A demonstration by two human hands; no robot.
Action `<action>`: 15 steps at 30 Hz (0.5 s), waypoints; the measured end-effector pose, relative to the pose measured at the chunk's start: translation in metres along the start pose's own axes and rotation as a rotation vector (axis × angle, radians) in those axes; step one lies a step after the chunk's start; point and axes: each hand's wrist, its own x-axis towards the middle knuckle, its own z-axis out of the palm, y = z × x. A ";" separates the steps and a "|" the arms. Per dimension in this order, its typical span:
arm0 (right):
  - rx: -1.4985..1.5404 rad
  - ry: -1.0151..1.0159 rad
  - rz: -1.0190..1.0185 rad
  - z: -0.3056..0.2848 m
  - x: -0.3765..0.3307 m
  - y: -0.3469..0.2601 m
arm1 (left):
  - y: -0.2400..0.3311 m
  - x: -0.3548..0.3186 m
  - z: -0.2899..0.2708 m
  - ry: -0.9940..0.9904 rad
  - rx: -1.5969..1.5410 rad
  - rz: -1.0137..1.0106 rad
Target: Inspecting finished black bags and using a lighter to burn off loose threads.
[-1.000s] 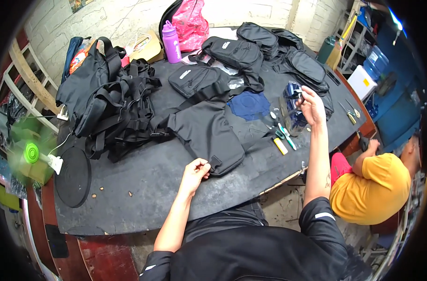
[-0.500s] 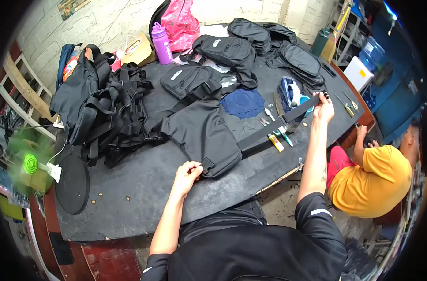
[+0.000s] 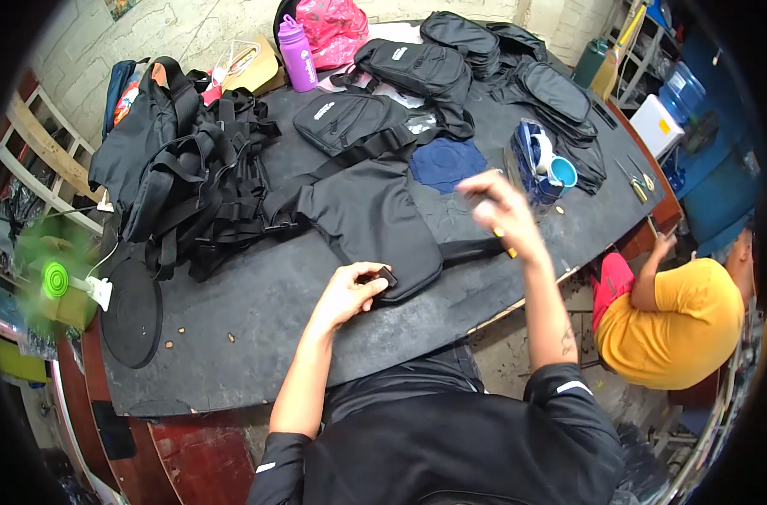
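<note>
A black bag (image 3: 371, 210) lies flat before me on the dark table. My left hand (image 3: 350, 295) is at its near corner, thumb and fingers pinching a small black piece (image 3: 388, 277) that looks like a buckle or strap tab. From the bag's right side a black webbing strap (image 3: 472, 250) lies along the table toward my right wrist. My right hand (image 3: 506, 215) is raised above the table, right of the bag, its fingers smeared by motion. Whether it holds anything cannot be made out. A yellow-handled tool (image 3: 511, 252) is partly hidden under it.
Black bags and straps (image 3: 207, 185) pile up at left; more black bags (image 3: 417, 67) lie at the back. A navy cloth (image 3: 447, 164), a clear container (image 3: 531, 160) and a purple bottle (image 3: 298, 55) stand or lie beyond. A person in a yellow shirt (image 3: 674, 324) sits at right.
My right hand has let go of the raised strap and moved left toward the bag; the strap has dropped to the table. A black piece now shows in my left hand's pinch.
</note>
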 end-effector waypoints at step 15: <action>-0.114 -0.381 -0.209 0.103 -0.025 0.023 | -0.014 0.012 -0.004 -0.070 -0.096 -0.044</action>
